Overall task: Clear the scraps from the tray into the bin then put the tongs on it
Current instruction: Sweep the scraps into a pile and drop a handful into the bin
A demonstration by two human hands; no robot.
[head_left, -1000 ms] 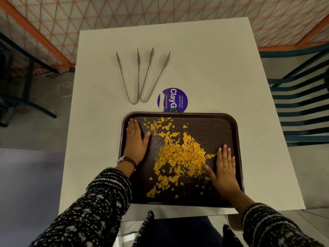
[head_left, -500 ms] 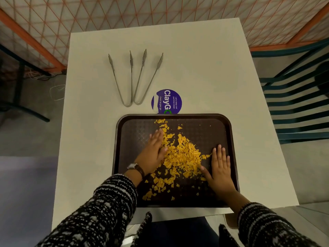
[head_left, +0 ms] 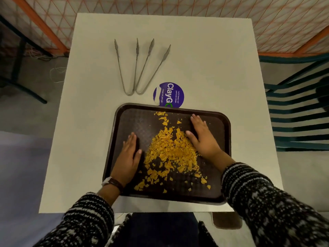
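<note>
White and matt, the square table (head_left: 204, 56) is backed by orange lattice netting (head_left: 195, 6). Two pairs of slim grey metal tongs (head_left: 145, 64) lie untouched on it beyond the tray, their scalloped tips pointing away. The left hand (head_left: 129, 157) is laid flat on the tray floor, fingers straight and together, thumb towards the heap. A round purple sticker (head_left: 169, 94) is partly covered by the far rim of the dark brown, textured plastic tray (head_left: 135, 120) with rounded corners. On it the dry, flaky yellow-orange scraps (head_left: 170, 150) are heaped between both hands, with strays near and far. The right hand (head_left: 203, 138) is likewise pressed flat, fingers closed up, thumb against the pile. A teal slatted chair (head_left: 293, 113) stands at the right. No bin is seen. The work is judged early: nothing has been emptied and no tongs have been placed.
</note>
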